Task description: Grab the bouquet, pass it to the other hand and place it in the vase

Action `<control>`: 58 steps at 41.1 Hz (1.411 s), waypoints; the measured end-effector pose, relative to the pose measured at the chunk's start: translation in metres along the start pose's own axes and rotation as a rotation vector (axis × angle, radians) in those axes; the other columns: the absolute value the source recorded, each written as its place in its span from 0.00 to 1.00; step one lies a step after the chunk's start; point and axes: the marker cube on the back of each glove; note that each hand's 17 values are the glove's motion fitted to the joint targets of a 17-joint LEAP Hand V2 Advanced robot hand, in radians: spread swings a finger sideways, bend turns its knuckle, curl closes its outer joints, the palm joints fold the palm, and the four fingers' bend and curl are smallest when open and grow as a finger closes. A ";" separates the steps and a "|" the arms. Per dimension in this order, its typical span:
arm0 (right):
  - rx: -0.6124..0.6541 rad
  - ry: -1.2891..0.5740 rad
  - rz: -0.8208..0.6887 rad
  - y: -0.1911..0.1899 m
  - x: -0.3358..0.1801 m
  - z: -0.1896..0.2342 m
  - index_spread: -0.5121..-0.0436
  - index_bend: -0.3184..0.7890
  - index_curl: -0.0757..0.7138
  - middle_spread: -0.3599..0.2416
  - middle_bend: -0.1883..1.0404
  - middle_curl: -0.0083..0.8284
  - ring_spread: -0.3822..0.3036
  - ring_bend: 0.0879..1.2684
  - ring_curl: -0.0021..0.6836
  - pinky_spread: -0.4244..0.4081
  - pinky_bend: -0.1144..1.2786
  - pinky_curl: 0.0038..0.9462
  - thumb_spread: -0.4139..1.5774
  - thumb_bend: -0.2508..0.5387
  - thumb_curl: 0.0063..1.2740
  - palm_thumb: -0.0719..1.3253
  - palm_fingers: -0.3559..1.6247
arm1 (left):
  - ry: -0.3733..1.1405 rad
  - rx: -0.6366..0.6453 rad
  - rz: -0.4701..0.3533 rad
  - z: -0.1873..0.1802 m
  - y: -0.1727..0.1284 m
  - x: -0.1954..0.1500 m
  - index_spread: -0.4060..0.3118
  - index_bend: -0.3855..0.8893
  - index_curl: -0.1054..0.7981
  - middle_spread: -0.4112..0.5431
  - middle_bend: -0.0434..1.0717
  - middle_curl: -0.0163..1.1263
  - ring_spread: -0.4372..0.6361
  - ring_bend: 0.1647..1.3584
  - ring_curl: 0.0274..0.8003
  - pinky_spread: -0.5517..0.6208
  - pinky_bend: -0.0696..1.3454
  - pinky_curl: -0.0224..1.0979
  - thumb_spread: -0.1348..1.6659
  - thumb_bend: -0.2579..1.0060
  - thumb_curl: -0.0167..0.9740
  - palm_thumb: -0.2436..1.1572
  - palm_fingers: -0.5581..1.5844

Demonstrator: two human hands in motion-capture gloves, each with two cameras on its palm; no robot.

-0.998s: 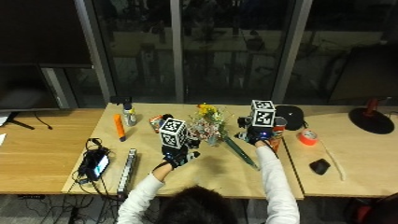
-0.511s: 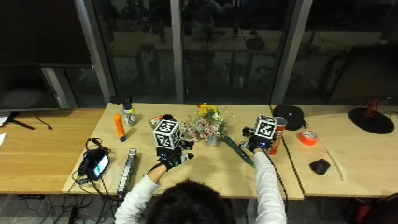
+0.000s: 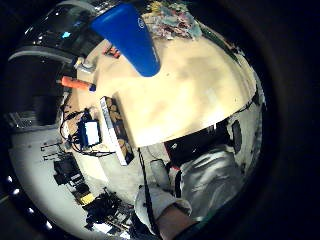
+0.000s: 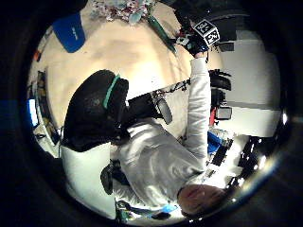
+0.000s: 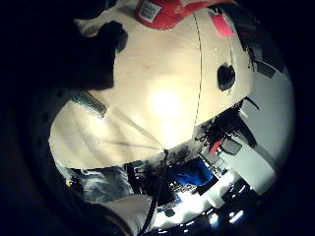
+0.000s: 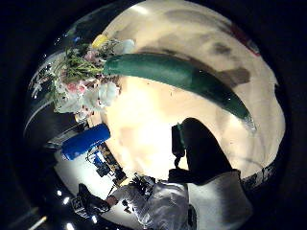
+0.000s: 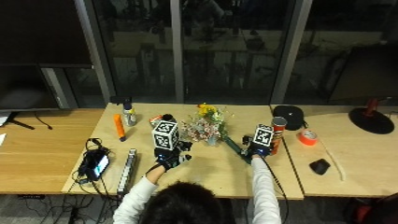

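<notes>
While the table (image 7: 205, 172) stretches wide before you, the bouquet (image 7: 205, 128) lies flat between your hands, blooms far, green stem slanting back toward your right hand (image 7: 256, 150). That hand sits at the stem end, fingers hidden, so I cannot tell its grip. Your left hand (image 7: 169, 157) hovers spread, holding nothing.

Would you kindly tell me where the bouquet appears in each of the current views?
Outside view: bouquet lying mid-table.
Left little finger view: beyond the blue vase.
Left thumb view: on the table beside the vase.
Right little finger view: flowers not in it.
Right thumb view: green wrap and flowers close by.
Shared landmark: the blue vase.
</notes>
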 end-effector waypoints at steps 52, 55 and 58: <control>-0.007 0.120 0.144 -0.022 -0.012 0.043 0.70 0.46 0.32 0.63 0.42 0.44 0.54 0.47 0.50 0.68 0.65 0.34 0.73 0.33 0.31 0.59 0.44 | 0.003 0.002 -0.003 -0.002 0.005 -0.005 0.50 0.46 0.60 0.62 0.20 0.31 0.77 0.17 0.31 0.82 0.17 0.24 0.73 0.19 0.33 0.47 0.42; -0.044 0.161 0.140 -0.013 -0.021 0.046 0.66 0.46 0.35 0.54 0.46 0.46 0.43 0.47 0.50 0.57 0.62 0.33 0.72 0.32 0.30 0.61 0.53 | 0.003 0.006 0.004 -0.001 0.007 -0.003 0.50 0.46 0.61 0.62 0.20 0.31 0.77 0.17 0.31 0.82 0.17 0.24 0.73 0.19 0.33 0.47 0.42; -0.070 0.195 0.153 -0.013 -0.026 0.047 0.61 0.48 0.39 0.46 0.49 0.49 0.33 0.46 0.50 0.40 0.59 0.31 0.72 0.33 0.30 0.64 0.68 | -0.007 0.003 0.004 0.000 0.009 -0.003 0.50 0.46 0.61 0.62 0.20 0.31 0.77 0.17 0.31 0.82 0.17 0.24 0.73 0.19 0.33 0.47 0.42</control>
